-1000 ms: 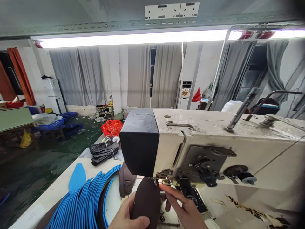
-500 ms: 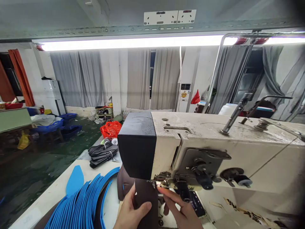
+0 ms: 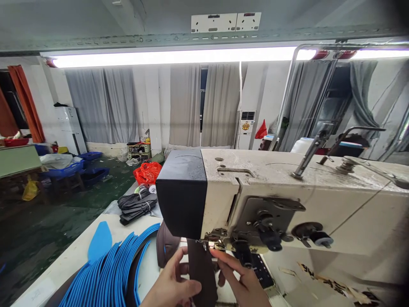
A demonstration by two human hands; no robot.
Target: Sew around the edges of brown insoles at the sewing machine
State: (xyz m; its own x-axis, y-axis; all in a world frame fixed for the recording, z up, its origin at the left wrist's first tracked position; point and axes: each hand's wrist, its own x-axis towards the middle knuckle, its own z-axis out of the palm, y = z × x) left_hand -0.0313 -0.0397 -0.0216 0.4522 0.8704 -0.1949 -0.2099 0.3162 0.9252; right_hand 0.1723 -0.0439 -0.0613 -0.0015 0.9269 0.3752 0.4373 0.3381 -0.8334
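A dark brown fabric strip [image 3: 202,273] runs under the needle area of a sewing machine [image 3: 220,204]. My left hand [image 3: 174,279] grips the strip's left edge, thumb on top and the other fingers partly hidden beside and under it. On the other side, my right hand [image 3: 241,277] holds the strip's right edge, its index fingertip close to the metal presser foot [image 3: 217,244]. Behind my left hand, a brown padded piece [image 3: 166,245] with a bit of blue at its edge rests against the machine. The needle point itself is not clearly visible.
Left of my hands, a fanned stack of blue-edged curved strips [image 3: 105,270] lies on the white table [image 3: 41,283], beside a flat blue piece [image 3: 100,241]. Farther back are tied black strips [image 3: 137,204] and a red plastic bag [image 3: 147,172]. A thread stand [image 3: 289,94] rises at right.
My left hand has shifted slightly left and lower, its fingers more spread beside the strip. The strip's near part now angles to the right. My right hand stays by the presser foot.
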